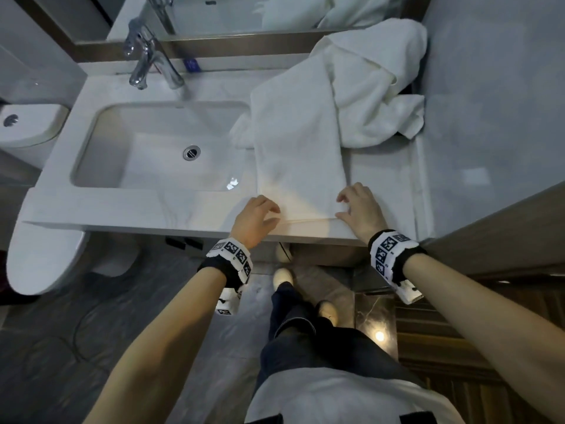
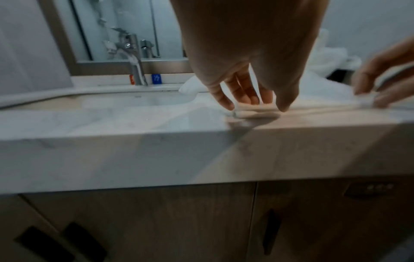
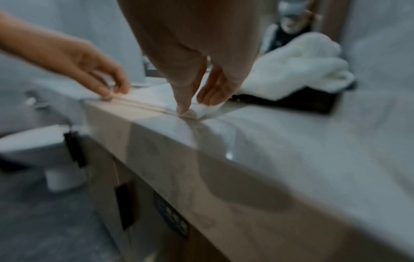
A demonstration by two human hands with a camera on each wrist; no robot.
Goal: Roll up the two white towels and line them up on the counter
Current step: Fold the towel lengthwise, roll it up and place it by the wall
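Observation:
A folded white towel [image 1: 298, 142] lies flat and lengthwise on the marble counter [image 1: 153, 206], just right of the sink. My left hand [image 1: 273, 214] pinches its near left corner [image 2: 255, 110] between thumb and fingers. My right hand [image 1: 342, 206] pinches the near right corner [image 3: 206, 109] the same way. The near edge [image 3: 143, 105] runs taut between the two hands along the counter's front. The second white towel [image 1: 376, 81] sits crumpled at the back right corner, overlapping the far end of the flat one, and it also shows in the right wrist view [image 3: 302, 69].
The sink [image 1: 101, 142] with a chrome faucet [image 1: 146, 59] fills the counter's left half. A toilet [image 1: 39, 255] stands further left. A grey wall [image 1: 489, 87] bounds the counter on the right. A dark tray [image 3: 309, 104] lies under the crumpled towel.

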